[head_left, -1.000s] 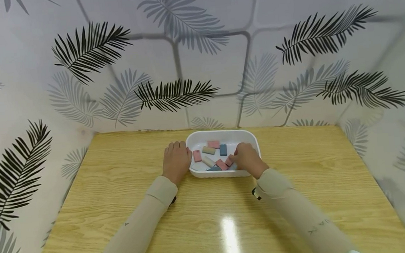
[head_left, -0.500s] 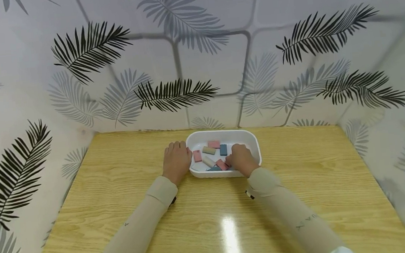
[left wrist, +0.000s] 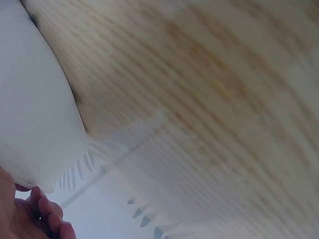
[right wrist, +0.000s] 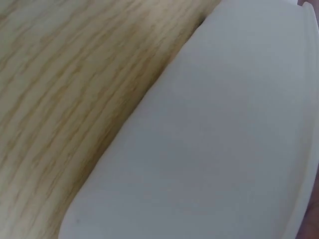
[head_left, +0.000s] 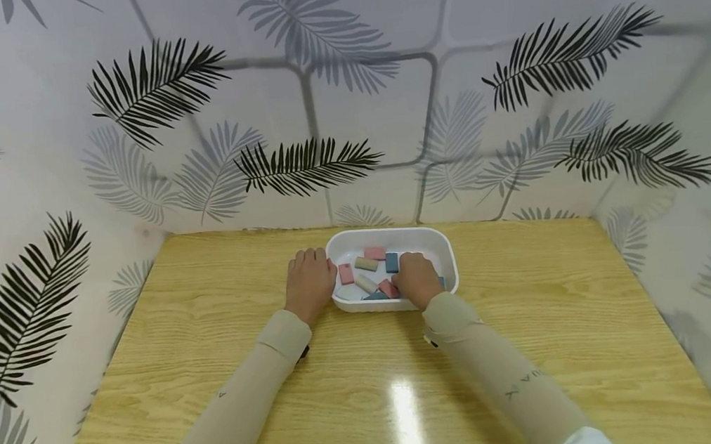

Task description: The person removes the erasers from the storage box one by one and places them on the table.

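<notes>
A white plastic tub (head_left: 388, 233) sits toward the back of the table, with several small blocks inside. My left hand (head_left: 310, 282) grips its left end; in the left wrist view the curled fingers (left wrist: 49, 213) are at the rim. My right hand (head_left: 417, 278) reaches over the near right rim into the tub, fingers curled down. Beside its fingertips lies a pink block (head_left: 389, 289). I cannot tell whether the right fingers hold anything, since the hand covers what is under it. A blue block (head_left: 392, 262) lies just behind, and another blue block (head_left: 441, 281) shows right of the hand.
Left in the tub are a pink block with a dark mark (head_left: 346, 273), two beige pieces, one a rounded beige block (head_left: 367, 263), and a further pink block (head_left: 374, 253). The wooden table (head_left: 252, 414) ends against a leaf-patterned wall covering (head_left: 353, 123).
My right hand has slid left inside the tub, covering a pink block seen earlier and uncovering a blue one on the right. The left hand and the tub have stayed put.
</notes>
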Action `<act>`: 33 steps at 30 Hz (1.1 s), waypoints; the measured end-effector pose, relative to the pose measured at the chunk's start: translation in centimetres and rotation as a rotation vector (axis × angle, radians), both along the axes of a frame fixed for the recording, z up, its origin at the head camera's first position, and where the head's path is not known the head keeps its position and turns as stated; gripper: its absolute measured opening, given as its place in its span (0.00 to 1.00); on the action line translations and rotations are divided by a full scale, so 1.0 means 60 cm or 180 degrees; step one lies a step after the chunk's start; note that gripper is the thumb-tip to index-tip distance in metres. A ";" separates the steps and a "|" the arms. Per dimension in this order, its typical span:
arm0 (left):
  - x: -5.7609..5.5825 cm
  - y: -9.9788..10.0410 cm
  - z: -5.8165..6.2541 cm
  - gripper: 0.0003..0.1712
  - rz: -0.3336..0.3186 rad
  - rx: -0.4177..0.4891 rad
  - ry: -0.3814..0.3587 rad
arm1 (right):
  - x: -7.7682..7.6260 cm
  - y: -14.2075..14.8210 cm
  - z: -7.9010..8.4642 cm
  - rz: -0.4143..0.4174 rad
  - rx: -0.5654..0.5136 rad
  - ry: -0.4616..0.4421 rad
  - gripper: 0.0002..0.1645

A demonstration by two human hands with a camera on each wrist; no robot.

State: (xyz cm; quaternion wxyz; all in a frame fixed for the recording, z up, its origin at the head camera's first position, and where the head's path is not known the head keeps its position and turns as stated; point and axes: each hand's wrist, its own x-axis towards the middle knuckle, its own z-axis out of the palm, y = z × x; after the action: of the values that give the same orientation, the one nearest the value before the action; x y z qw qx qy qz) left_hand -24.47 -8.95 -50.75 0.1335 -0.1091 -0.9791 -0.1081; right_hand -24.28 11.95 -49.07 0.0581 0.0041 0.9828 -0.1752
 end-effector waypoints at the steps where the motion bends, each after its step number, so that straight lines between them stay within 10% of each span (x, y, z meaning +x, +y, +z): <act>1: 0.000 0.000 0.000 0.15 0.0009 -0.0005 -0.0008 | 0.001 -0.001 0.000 -0.0020 -0.0047 -0.0020 0.10; 23: 0.002 0.001 0.003 0.14 0.0026 0.0016 -0.0029 | 0.010 -0.006 0.010 -0.0135 -0.0467 -0.0216 0.11; 33: 0.003 0.002 0.003 0.15 0.0038 0.0005 -0.0005 | 0.026 0.014 0.055 0.0079 -0.0638 0.0270 0.17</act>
State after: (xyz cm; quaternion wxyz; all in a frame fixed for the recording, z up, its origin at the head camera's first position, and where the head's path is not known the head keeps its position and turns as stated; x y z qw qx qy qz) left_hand -24.31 -8.82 -50.57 0.1334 -0.1029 -0.9797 -0.1082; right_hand -22.75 12.82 -45.74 0.0188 -0.0214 0.9619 -0.2719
